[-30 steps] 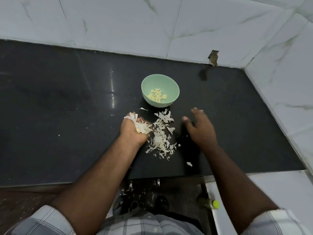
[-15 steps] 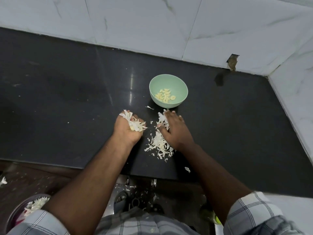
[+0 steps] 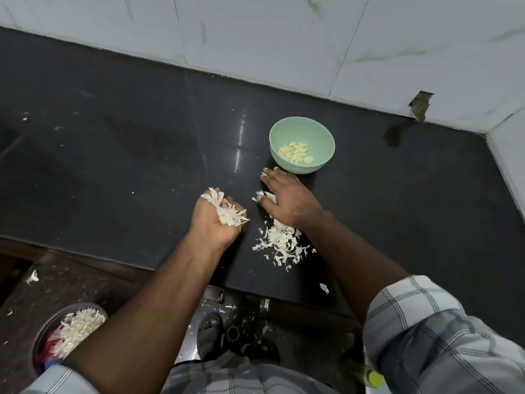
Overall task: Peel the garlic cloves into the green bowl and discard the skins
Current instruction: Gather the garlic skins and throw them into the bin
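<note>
Garlic cloves (image 3: 297, 154), peeled and pale yellow, are seen lying in the green bowl (image 3: 301, 145) at the back of the black counter (image 3: 127, 155); no unpeeled clove can be made out on the counter, so the peeling part is judged done or nearly so. Skins are what's left. A bunch of skins (image 3: 227, 211) is clamped in the left hand (image 3: 217, 223), fingers curled tight round it, bits sticking out top & side. The right hand (image 3: 288, 200) is laid flat on the counter just in front of the bowl, fingers spread and straight, a few scraps under the fingertips, prob. raking them together. A loose pile of skins (image 3: 279, 243) is left between the wrists, w/ a stray flake (image 3: 324, 288) near the counter edge. A bin (image 3: 68, 334) on the floor, lower left, is already holding skins. Est. remaining: gather the pile, drop both lots in the bin.
</note>
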